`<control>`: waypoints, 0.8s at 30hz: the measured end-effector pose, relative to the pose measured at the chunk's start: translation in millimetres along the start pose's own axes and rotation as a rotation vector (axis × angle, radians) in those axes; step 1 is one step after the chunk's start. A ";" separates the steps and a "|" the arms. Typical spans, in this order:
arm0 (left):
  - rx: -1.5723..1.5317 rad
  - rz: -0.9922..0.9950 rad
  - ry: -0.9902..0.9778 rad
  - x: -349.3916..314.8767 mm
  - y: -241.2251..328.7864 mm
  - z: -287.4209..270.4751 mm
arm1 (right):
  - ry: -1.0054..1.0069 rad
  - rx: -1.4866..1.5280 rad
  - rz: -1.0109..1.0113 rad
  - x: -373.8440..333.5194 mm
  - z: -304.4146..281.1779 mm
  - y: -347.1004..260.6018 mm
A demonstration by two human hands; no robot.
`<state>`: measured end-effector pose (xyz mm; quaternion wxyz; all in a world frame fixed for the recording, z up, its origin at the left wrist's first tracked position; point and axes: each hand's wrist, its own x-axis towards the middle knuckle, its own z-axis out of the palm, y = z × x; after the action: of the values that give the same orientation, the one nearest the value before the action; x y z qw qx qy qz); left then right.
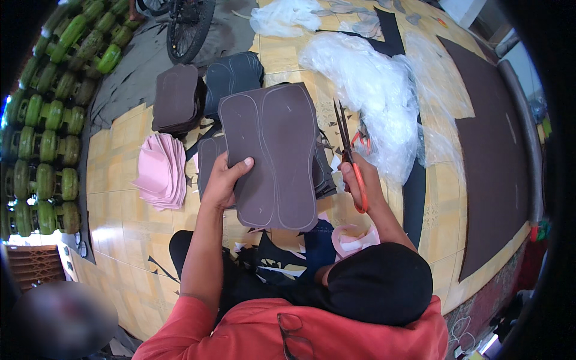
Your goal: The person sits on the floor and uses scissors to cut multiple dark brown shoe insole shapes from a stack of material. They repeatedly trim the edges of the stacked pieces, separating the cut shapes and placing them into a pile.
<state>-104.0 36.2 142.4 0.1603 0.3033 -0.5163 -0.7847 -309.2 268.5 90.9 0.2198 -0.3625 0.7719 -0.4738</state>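
My left hand (225,183) grips the left edge of a dark brown sheet (282,162), thumb on top. Two shoe-sole shapes are outlined side by side on it in pale lines. My right hand (371,183) is closed around the orange handles of a pair of scissors (344,133). Their long dark blades point away from me, slightly apart, to the right of the sheet and not touching it. Beneath the sheet, partly hidden, lie more dark pieces (210,157) with similar outlines.
Stacks of brown pieces (176,96), black pieces (234,78) and pink pieces (161,172) stand on the tiled floor. Clear plastic wrap (366,90) and a large brown sheet (495,156) lie right. Dark scraps (270,255) surround my legs. Green gas cylinders (45,150) line the left; a bicycle wheel (189,30) stands behind.
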 end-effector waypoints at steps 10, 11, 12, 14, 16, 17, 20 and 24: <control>0.117 0.058 0.159 6.0 -4.3 -71.7 | 0.063 0.249 0.215 -7.0 0.0 4.9; 0.123 0.113 0.199 6.7 -1.5 -91.1 | 0.044 0.272 0.237 -7.9 -0.4 5.2; 0.149 0.151 0.230 7.4 -0.1 -110.5 | 0.041 0.285 0.207 -8.7 0.1 5.2; 0.180 0.100 0.311 4.6 -14.1 -154.2 | 0.014 0.267 0.182 -8.5 1.4 6.1; 0.204 0.033 0.314 4.8 -26.8 -177.3 | 0.009 0.232 0.171 -6.9 2.9 1.0; 0.235 -0.012 0.303 5.5 -33.3 -187.7 | 0.004 0.227 0.181 -5.8 4.1 -1.6; 0.281 -0.085 0.280 13.2 -59.3 -212.1 | 0.003 0.216 0.199 -5.9 4.9 -2.2; 0.476 -0.102 0.283 30.4 -82.9 -228.3 | 0.017 0.221 0.207 -6.9 5.0 -0.9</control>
<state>24.4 -109.3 -6.8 0.1154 0.4647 -0.6424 -0.5983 -301.0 270.7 89.4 0.2994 -0.2504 0.7500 -0.5340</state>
